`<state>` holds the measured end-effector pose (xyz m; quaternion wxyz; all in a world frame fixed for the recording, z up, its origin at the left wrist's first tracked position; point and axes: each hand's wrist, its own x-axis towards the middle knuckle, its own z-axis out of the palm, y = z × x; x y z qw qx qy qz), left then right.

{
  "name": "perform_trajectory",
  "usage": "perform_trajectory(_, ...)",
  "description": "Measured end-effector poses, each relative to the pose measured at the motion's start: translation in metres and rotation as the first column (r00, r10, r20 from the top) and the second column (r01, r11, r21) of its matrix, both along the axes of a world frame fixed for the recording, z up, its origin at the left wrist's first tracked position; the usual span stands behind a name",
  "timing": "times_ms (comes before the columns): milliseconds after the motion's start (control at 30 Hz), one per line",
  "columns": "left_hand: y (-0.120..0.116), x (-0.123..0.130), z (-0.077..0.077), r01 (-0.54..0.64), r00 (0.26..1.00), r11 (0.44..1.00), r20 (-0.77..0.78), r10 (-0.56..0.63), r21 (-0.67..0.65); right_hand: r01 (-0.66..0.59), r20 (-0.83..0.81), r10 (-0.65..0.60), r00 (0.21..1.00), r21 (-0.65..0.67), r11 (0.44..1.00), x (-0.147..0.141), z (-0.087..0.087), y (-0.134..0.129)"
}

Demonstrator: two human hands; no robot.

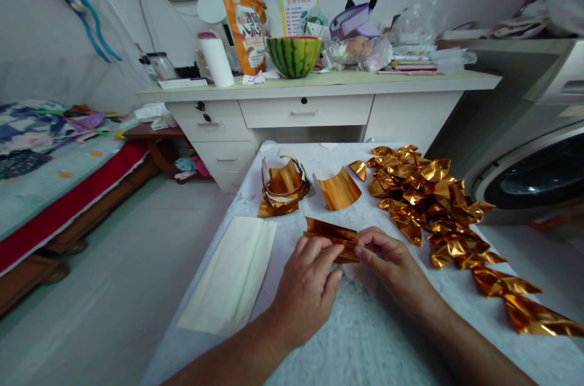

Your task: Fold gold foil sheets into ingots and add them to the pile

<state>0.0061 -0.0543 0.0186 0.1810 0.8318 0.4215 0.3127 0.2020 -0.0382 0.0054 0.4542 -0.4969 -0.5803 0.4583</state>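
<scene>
A curled sheet of shiny gold foil [331, 230] is held between my two hands above the table. My left hand [306, 279] grips its left and front part, fingers bent over the near edge. With fingertips pinched, my right hand [387, 257] holds the right end. Just beyond lies a single curved foil sheet [340, 189]. To its left sits a stack of curled foil sheets [285, 182] with strips around it. On the right is a heap of twisted gold foil pieces [422, 191], and one small folded foil piece [358, 169] lies beside it.
A pale paper sheet [228, 276] lies on the left of the cloth-covered table [328, 337]. Behind stands a white desk [305, 112] bearing a cut watermelon [294, 58] and an orange snack bag [246, 30]. A washing machine [538, 124] is at right, a bed [68, 191] at left.
</scene>
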Motion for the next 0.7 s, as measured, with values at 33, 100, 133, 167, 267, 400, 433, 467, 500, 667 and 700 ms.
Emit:
perform_trajectory(33,0.0,0.001,-0.001,0.0,1.0,1.0,-0.01,0.0,-0.006,-0.008,0.018,0.008,1.0,0.03,1.0,-0.002,0.001,0.0)
perform_trajectory(100,0.0,0.002,-0.002,0.0,1.0,1.0,-0.015,0.0,-0.012,-0.037,0.041,0.034,0.999,0.071,0.997,-0.004,0.001,-0.001)
perform_trajectory(133,0.0,0.002,-0.002,-0.002,1.0,1.0,-0.011,0.002,-0.012,-0.053,0.047,0.05,0.998,0.087,0.995,-0.005,0.001,-0.002)
perform_trajectory(167,0.0,0.002,-0.002,-0.002,1.0,1.0,-0.003,0.002,-0.011,-0.066,0.05,0.062,0.997,0.1,0.993,-0.005,0.001,-0.002)
perform_trajectory(267,0.001,0.001,-0.001,-0.009,0.999,1.0,0.038,0.01,-0.017,-0.103,0.046,0.098,0.994,0.123,0.987,-0.006,-0.001,-0.004)
perform_trajectory(400,0.003,-0.001,0.004,-0.057,0.987,0.997,0.147,0.065,-0.057,-0.189,0.043,0.185,0.982,0.121,0.975,-0.006,0.002,-0.008)
perform_trajectory(433,0.003,-0.002,0.005,-0.08,0.98,0.994,0.179,0.092,-0.078,-0.219,0.048,0.214,0.976,0.125,0.968,-0.007,0.004,-0.009)
perform_trajectory(467,0.004,-0.002,0.007,-0.103,0.97,0.989,0.208,0.124,-0.106,-0.252,0.056,0.247,0.967,0.133,0.958,-0.008,0.006,-0.01)
perform_trajectory(500,0.005,-0.003,0.007,-0.128,0.96,0.982,0.231,0.158,-0.139,-0.284,0.063,0.278,0.959,0.144,0.948,-0.009,0.008,-0.011)
perform_trajectory(667,0.01,-0.008,0.009,-0.214,0.915,0.938,0.281,0.291,-0.275,-0.403,0.094,0.393,0.915,0.148,0.903,-0.013,0.012,-0.014)
perform_trajectory(700,0.01,-0.008,0.009,-0.221,0.91,0.932,0.284,0.303,-0.287,-0.413,0.094,0.403,0.91,0.146,0.899,-0.013,0.012,-0.014)
